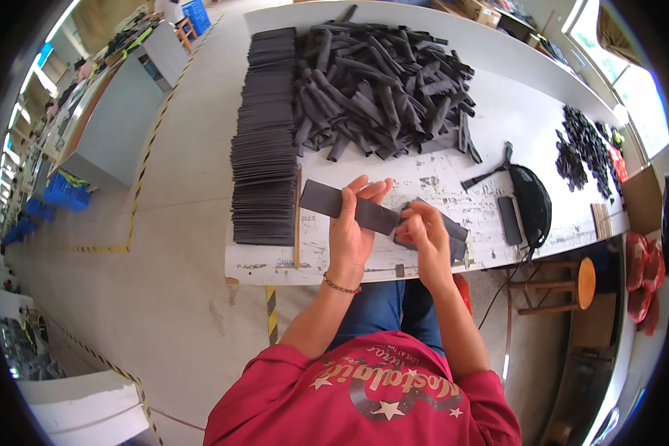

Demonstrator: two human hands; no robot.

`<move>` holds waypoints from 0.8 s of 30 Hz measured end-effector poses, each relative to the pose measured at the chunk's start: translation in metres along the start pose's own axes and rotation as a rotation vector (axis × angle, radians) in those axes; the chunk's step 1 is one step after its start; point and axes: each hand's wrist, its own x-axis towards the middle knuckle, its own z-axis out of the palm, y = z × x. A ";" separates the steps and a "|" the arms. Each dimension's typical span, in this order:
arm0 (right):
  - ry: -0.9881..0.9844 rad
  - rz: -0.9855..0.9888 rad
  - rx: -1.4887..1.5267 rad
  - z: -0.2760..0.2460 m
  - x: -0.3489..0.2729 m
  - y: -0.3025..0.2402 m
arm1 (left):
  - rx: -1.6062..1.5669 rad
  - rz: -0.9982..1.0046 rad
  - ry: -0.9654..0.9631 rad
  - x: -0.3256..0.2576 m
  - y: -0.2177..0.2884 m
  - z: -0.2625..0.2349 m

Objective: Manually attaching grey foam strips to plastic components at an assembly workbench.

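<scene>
A flat black fabric strip (pixel 354 207) lies across my left hand (pixel 351 227), with the thumb pressed on top and the fingers behind it. Its left end points toward a long row of stacked black strips (pixel 263 189). At the strip's right end, the fingers of my right hand (pixel 426 236) are curled in a pinch; the exact grip is partly hidden. Several more flat black strips (pixel 455 229) show behind and beside my right hand, above the table's near edge. Beyond both hands rises a big loose heap of folded or rolled black strips (pixel 383 85).
On the white worktable (pixel 394 169), a black pouch with a strap (pixel 530 204) lies to the right, beside a dark flat piece (pixel 509 221). Farther right is a pile of small black parts (pixel 589 152). A wooden stool (pixel 583 284) stands at the right, below the table edge.
</scene>
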 end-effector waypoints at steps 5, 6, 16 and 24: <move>-0.108 -0.011 -0.182 0.006 0.006 0.008 | -0.054 -0.078 -0.102 0.005 -0.003 -0.011; -0.087 -0.078 -0.217 0.008 0.001 0.008 | -0.083 -0.092 -0.124 0.006 -0.002 -0.015; -0.157 -1.357 -1.112 -0.027 0.022 0.004 | 0.017 -0.187 0.224 -0.011 -0.003 -0.032; -0.055 -0.190 -0.330 -0.050 0.006 0.011 | 0.280 -0.067 0.269 -0.008 -0.002 -0.025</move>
